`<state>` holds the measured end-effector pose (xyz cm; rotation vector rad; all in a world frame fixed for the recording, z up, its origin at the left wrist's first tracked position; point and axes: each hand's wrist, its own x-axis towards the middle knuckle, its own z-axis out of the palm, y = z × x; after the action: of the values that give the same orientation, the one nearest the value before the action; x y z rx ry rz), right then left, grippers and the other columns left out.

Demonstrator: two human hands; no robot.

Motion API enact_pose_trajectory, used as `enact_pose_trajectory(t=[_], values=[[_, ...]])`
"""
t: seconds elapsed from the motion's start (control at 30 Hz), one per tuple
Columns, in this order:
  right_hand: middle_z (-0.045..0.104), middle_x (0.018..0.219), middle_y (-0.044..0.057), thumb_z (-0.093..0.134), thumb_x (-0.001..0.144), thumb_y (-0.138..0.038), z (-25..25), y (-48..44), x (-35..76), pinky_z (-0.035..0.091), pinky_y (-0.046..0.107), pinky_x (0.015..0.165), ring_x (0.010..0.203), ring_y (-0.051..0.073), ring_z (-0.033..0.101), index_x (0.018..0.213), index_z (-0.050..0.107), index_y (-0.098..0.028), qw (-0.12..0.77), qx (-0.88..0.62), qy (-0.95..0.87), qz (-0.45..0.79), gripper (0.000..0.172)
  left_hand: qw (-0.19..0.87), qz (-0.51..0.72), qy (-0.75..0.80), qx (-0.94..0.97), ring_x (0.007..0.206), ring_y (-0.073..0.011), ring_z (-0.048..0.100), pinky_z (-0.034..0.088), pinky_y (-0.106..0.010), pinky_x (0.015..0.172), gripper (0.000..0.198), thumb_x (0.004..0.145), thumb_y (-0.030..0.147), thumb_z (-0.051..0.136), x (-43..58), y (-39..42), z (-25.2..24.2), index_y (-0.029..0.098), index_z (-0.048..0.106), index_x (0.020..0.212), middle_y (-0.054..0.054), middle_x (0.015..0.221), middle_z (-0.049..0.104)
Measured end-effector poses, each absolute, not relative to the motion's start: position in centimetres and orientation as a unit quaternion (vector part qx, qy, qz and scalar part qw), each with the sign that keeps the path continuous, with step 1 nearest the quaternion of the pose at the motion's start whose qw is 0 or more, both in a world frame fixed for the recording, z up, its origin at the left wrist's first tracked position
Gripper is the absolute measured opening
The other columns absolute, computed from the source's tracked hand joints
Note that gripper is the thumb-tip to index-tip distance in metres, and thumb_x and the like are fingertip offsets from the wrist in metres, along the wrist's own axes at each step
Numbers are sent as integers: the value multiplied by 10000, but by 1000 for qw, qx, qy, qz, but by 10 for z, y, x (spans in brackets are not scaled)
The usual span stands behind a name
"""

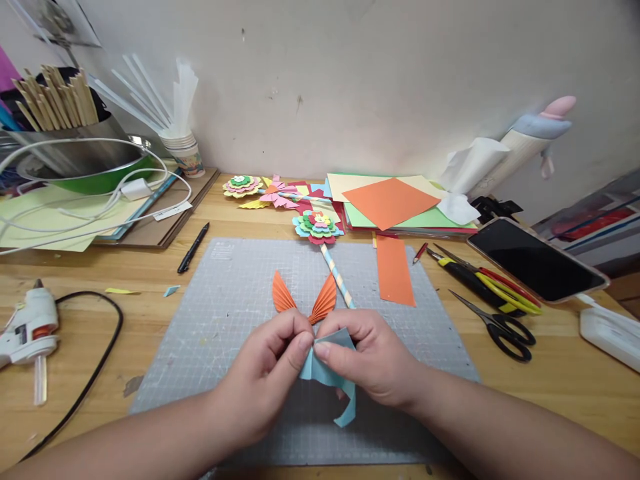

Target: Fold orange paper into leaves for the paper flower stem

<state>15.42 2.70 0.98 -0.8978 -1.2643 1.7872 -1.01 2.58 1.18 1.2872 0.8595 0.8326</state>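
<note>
Both of my hands pinch a light blue paper strip [327, 377] over the grey cutting mat [235, 293]. My left hand [273, 363] grips its left part with thumb and fingers. My right hand [367, 357] holds its folded top, and the loose end of the strip curls down below. Just behind my fingers lie two orange pleated paper fans [304, 299], spread like wings. A paper flower [318, 227] on a striped straw [338, 276] lies on the mat beyond them.
An orange paper strip [395, 270] lies on the mat's right. Scissors [500, 325], a cutter [480, 280] and a phone [537, 260] sit to the right. Coloured paper sheets [395, 200] are stacked at the back. A glue gun [27, 327] and a black pen [193, 247] lie on the left.
</note>
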Motion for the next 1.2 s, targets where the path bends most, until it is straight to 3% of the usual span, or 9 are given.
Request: enact_pose_trajectory(t=[0.23, 0.37, 0.5, 0.73, 0.9, 1.0, 1.07, 1.13, 1.2], values=[[552, 504, -57, 681, 758, -357, 1, 37, 157, 393, 147, 330, 357, 50, 490, 701, 528, -156, 345, -375, -403, 760, 258, 743, 290, 375, 473, 456, -75, 323, 252, -207, 444, 386, 799, 513, 548, -12, 41, 3, 181, 442, 633, 60, 506, 383], [627, 567, -13, 626, 791, -352, 2, 42, 158, 322, 131, 308, 362, 65, 537, 757, 524, -156, 313, -348, -365, 805, 224, 682, 334, 412, 502, 466, -72, 285, 215, -217, 463, 381, 814, 484, 545, -15, 44, 4, 174, 449, 616, 61, 498, 384], [602, 514, -34, 608, 823, -329, 4, 40, 158, 273, 122, 318, 325, 37, 494, 744, 517, -154, 345, -354, -381, 781, 212, 619, 391, 436, 523, 508, -84, 298, 235, -225, 483, 361, 842, 446, 534, -18, 42, 4, 178, 441, 621, 58, 546, 356], [610, 573, -51, 581, 853, -359, 6, 39, 160, 364, 154, 402, 367, 39, 507, 750, 489, -180, 437, -382, -366, 728, 226, 550, 475, 480, 491, 470, -71, 308, 251, -210, 453, 303, 883, 391, 500, -20, 51, 6, 187, 442, 666, 69, 534, 372], [639, 583, -24, 588, 831, -355, 5, 41, 157, 320, 153, 356, 382, 78, 553, 843, 490, -188, 412, -393, -378, 730, 194, 520, 469, 528, 481, 445, -84, 395, 302, -204, 419, 239, 805, 395, 588, -17, 65, 8, 182, 567, 910, 62, 546, 463], [666, 663, 13, 595, 812, -375, 5, 40, 155, 351, 170, 370, 442, 101, 598, 799, 519, -173, 409, -412, -382, 719, 216, 423, 480, 575, 509, 563, -127, 504, 380, -235, 493, 233, 817, 418, 549, -29, 83, 5, 199, 539, 893, 7, 696, 580], [648, 660, 9, 608, 797, -374, 5, 40, 156, 347, 175, 381, 463, 96, 588, 777, 556, -161, 411, -429, -379, 709, 220, 283, 436, 630, 577, 698, -161, 547, 428, -289, 645, 218, 836, 419, 507, -42, 99, 0, 205, 547, 827, -21, 804, 599], [572, 559, -26, 610, 793, -370, 5, 40, 156, 312, 177, 385, 434, 77, 525, 733, 573, -154, 412, -443, -370, 705, 228, 142, 320, 684, 641, 878, -229, 557, 423, -362, 778, 210, 829, 395, 487, -56, 115, -6, 208, 564, 770, -55, 918, 607], [462, 468, -62, 609, 792, -373, 6, 41, 157, 258, 183, 386, 390, 54, 425, 670, 552, -155, 414, -445, -360, 708, 256, 105, 259, 704, 653, 1001, -335, 510, 351, -484, 877, 179, 758, 364, 563, -66, 126, -9, 203, 583, 681, -87, 907, 609]])
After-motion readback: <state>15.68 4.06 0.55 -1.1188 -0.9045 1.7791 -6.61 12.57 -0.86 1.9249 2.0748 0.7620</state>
